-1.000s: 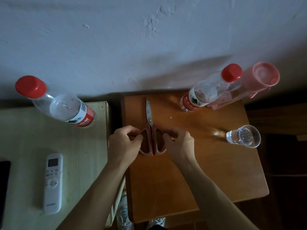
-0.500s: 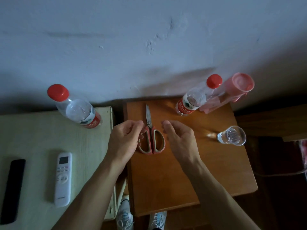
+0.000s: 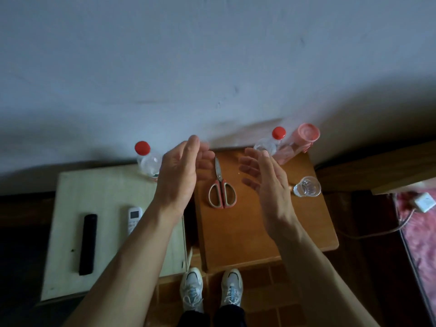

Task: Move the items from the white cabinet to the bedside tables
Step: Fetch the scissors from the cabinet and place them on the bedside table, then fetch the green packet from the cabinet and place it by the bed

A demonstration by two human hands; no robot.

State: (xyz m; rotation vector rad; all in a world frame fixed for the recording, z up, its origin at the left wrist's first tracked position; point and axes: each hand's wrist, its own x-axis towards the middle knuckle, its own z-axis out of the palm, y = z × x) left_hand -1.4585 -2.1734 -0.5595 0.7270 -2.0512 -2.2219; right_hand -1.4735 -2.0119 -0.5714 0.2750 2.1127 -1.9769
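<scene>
Scissors (image 3: 221,187) with red handles are lying flat on the brown surface (image 3: 247,232), blades shut and pointing toward the wall, with nothing touching them. A second ago both hands were pinching the handle loops from either side, and half a second ago the fingers were letting go. Now the left hand (image 3: 181,171) and the right hand (image 3: 264,178) are hanging above the scissors, one to each side, fingers straight and relaxed, palms facing each other, holding nothing. That is reading as a finished placement: the hands are looking free for another trip, though the white cabinet is not showing. The scissors are keeping the same spot and heading as before. Right of the scissors a small glass (image 3: 306,190) is standing, and toward the wall a red-capped bottle (image 3: 273,140) and a pink bottle (image 3: 304,140) are standing together. Left of the scissors, on the pale surface (image 3: 106,197), a second red-capped bottle (image 3: 147,159), a white remote (image 3: 134,219) and a black remote (image 3: 88,244) are staying put. The camera is sitting higher than before, taking in the person's shoes (image 3: 192,289).
</scene>
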